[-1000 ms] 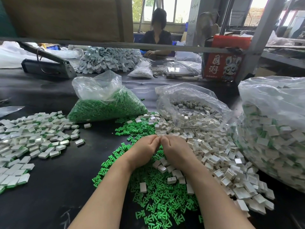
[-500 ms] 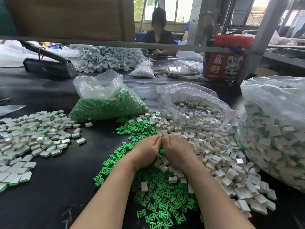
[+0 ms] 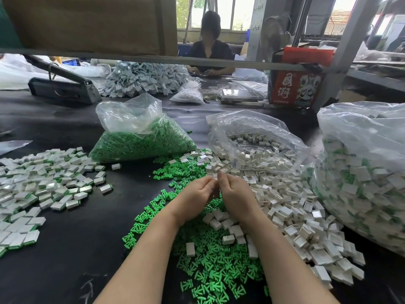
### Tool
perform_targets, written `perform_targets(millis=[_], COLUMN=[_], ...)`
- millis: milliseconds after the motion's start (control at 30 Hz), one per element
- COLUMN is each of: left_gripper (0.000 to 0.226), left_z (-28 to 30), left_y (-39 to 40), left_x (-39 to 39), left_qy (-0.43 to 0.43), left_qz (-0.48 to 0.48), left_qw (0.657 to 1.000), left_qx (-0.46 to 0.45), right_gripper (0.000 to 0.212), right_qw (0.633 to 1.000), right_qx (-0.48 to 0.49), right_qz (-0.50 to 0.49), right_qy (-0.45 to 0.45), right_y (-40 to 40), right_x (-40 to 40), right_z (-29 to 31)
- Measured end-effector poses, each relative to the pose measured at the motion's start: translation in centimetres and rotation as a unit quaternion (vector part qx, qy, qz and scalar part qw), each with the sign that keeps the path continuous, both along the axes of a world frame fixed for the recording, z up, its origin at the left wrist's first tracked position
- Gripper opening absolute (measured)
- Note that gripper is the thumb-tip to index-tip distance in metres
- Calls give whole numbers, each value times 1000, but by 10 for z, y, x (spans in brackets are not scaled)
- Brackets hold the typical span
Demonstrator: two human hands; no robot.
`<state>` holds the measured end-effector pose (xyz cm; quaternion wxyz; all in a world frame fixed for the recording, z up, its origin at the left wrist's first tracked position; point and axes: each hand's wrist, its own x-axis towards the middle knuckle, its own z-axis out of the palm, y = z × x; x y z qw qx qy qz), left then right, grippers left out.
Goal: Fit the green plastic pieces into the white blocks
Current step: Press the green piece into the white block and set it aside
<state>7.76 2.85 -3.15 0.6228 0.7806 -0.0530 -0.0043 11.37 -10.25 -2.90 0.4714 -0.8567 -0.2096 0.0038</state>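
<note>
While both hands meet over the middle of the black table [image 3: 65,249], the left hand [image 3: 192,199] and right hand [image 3: 235,197] curl fingertip to fingertip; whether they pinch anything I cannot tell. Loose green pieces [image 3: 208,270] lie beneath them, white blocks [image 3: 285,205] just right, and finished blocks [image 3: 43,185] far left.

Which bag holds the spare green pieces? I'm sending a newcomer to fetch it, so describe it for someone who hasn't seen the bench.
On the black table, look just beyond the loose green pieces. The clear bag of green pieces slumps there, left of the bag of white blocks. It alone holds only green.
</note>
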Motion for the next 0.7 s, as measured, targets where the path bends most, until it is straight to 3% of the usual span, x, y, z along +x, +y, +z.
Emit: perform_targets(millis=[167, 467, 700], left_gripper=[39, 17, 32], left_z=[9, 15, 14], left_y=[0, 6, 11], left_x=[-3, -2, -4], left_qy=[11, 51, 20], left_qz=[49, 24, 11], left_qw=[998, 980, 991], left_qx=[-46, -192, -135], right_gripper=[36, 20, 17], right_qw=[999, 986, 979], right_qx=[36, 155, 187], right_qz=[-2, 60, 78], right_qy=[0, 17, 16], right_y=[0, -5, -7], right_x=[2, 0, -4], right_z=[1, 13, 20])
